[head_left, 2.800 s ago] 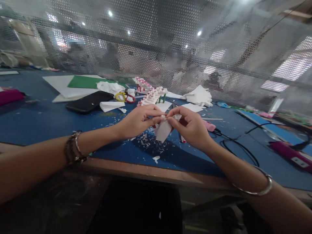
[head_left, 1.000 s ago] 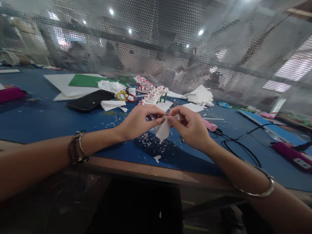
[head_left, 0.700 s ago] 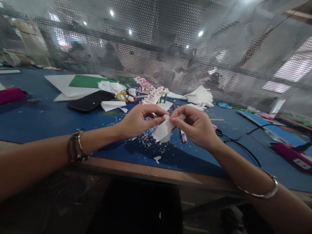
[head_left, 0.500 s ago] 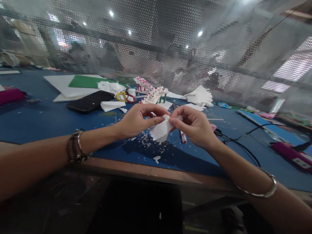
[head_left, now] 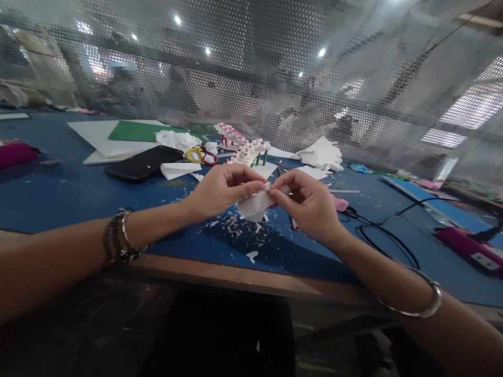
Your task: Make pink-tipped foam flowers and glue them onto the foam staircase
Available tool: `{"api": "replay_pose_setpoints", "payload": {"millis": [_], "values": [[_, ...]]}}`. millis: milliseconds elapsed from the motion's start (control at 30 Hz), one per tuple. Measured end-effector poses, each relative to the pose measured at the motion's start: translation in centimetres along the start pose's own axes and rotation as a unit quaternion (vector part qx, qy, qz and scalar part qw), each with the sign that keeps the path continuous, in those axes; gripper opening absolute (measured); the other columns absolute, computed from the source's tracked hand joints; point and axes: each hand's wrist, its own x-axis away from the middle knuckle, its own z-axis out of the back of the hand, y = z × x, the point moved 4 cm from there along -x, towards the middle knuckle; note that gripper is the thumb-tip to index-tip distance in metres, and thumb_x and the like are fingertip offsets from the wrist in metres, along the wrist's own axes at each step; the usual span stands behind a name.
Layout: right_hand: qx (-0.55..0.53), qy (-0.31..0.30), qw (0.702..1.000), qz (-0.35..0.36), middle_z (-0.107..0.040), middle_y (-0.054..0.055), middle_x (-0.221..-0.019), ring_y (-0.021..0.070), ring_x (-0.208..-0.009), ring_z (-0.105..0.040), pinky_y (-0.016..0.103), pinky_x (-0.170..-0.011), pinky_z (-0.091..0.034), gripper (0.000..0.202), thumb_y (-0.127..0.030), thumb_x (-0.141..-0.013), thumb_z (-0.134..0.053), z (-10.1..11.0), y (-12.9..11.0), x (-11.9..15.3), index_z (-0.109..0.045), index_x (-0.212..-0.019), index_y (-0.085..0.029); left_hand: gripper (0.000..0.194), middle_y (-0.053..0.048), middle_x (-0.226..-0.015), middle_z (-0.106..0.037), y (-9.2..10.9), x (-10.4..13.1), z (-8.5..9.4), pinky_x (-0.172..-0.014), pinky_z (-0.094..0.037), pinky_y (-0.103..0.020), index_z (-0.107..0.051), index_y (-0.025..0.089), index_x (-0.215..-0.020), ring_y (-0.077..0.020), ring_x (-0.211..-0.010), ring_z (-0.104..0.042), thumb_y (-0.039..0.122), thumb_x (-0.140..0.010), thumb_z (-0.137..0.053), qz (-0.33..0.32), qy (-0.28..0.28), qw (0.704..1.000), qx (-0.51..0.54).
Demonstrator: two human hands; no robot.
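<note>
A piece of thin white paper (head_left: 255,204) hangs between my hands, its top edge bunched at the fingertips. My left hand (head_left: 223,191) pinches it from the left with thumb and fingers. From the right, my right hand (head_left: 308,201) pinches the same paper, its fingertips nearly touching the left ones. White paper scraps (head_left: 252,255) lie scattered on the blue table (head_left: 165,207) beneath. Behind the hands stand small white and pink pieces on red and green sticks (head_left: 251,152).
Scissors (head_left: 201,155) with yellow and red handles lie near a black phone (head_left: 143,163). Stacked white paper (head_left: 321,154) sits behind my right hand. A pink tool (head_left: 340,203) with a black cable and a magenta power strip (head_left: 469,251) are at the right.
Both hands have shifted slightly left and up with the paper, which now hangs flatter. More of the pink tool shows beside my right hand.
</note>
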Motion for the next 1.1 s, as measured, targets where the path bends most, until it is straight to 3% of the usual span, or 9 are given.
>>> {"api": "replay_pose_setpoints", "payload": {"millis": [267, 433, 833, 1000, 1100], "values": [[0.072, -0.009, 0.996, 0.048, -0.056, -0.002, -0.066, 0.0079, -0.06, -0.057, 0.019, -0.052, -0.047, 0.008, -0.021, -0.073, -0.056, 0.02, -0.2, 0.31, -0.05, -0.071, -0.017, 0.015, -0.003, -0.075, -0.063, 0.14, 0.15, 0.2, -0.063, -0.049, -0.019, -0.059, 0.013, -0.077, -0.0101, -0.069, -0.059, 0.023, -0.067, -0.063, -0.082, -0.009, 0.993, -0.087], [0.034, -0.045, 0.998, 0.038, -0.056, -0.001, -0.071, 0.007, -0.061, -0.057, 0.017, -0.052, -0.047, 0.008, -0.019, -0.072, -0.057, 0.35, -0.16, 0.18, -0.051, -0.077, -0.016, 0.013, -0.002, -0.072, -0.064, 0.33, 0.06, 0.2, -0.053, -0.048, -0.016, -0.058, 0.014, -0.08, -0.0083, -0.061, -0.059, 0.021, -0.069, -0.06, -0.049, -0.024, 0.998, -0.039], [0.008, -0.09, 0.995, 0.052, -0.059, -0.002, -0.063, 0.0062, -0.057, -0.058, 0.017, -0.05, -0.046, 0.007, -0.021, -0.073, -0.059, 0.84, -0.62, 0.14, -0.055, -0.072, -0.016, 0.006, -0.001, -0.07, -0.067, 0.76, 0.26, -0.04, -0.053, -0.048, -0.019, -0.06, 0.017, -0.074, -0.0109, -0.062, -0.061, 0.018, -0.068, -0.059, 0.005, -0.079, 0.997, 0.011], [0.028, -0.092, 0.993, 0.065, -0.058, -0.003, -0.063, 0.0067, -0.059, -0.058, 0.018, -0.053, -0.046, 0.006, -0.019, -0.074, -0.057, 0.67, -0.44, 0.19, -0.053, -0.072, -0.016, 0.006, -0.001, -0.069, -0.066, 0.5, 0.11, -0.09, -0.056, -0.048, -0.02, -0.062, 0.016, -0.074, -0.0104, -0.062, -0.06, 0.018, -0.068, -0.06, -0.01, -0.083, 0.996, 0.015], [0.061, -0.079, 0.99, 0.095, -0.056, -0.002, -0.064, 0.007, -0.06, -0.056, 0.019, -0.055, -0.046, 0.006, -0.018, -0.075, -0.055, 0.53, -0.46, 0.21, -0.051, -0.07, -0.016, 0.007, -0.003, -0.079, -0.064, 0.37, -0.04, 0.01, -0.062, -0.048, -0.022, -0.064, 0.016, -0.075, -0.0115, -0.072, -0.059, 0.019, -0.07, -0.06, -0.07, -0.078, 0.994, 0.019]]}}
